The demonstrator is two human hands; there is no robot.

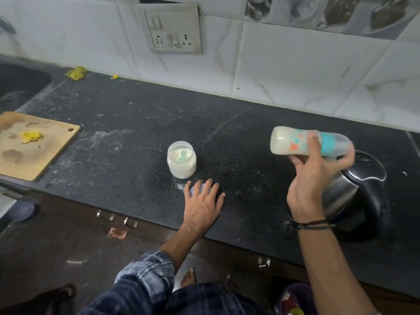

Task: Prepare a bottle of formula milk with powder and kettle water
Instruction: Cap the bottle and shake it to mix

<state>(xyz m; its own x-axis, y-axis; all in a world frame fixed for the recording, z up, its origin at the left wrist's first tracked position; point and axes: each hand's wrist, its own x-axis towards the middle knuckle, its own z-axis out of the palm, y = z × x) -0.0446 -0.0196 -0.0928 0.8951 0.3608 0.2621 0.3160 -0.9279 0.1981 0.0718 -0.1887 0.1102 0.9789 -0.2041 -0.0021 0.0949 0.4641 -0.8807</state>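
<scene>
On the worktop [136, 123], the powder jar [181, 160] stands mid-way, with a scoop [182, 154] in it. Well left of the jar lies the chopping board [31, 144]; well right stands the kettle [356, 196]. The bottle [304, 144] is held sideways above the kettle, right of the jar.

Single head-worn wide-angle view, looking forward and steeply down onto counter [136, 123] from close above. Tiled wall [284, 71] far, floor and person's feet near. Sink [20, 85] far left.
</scene>
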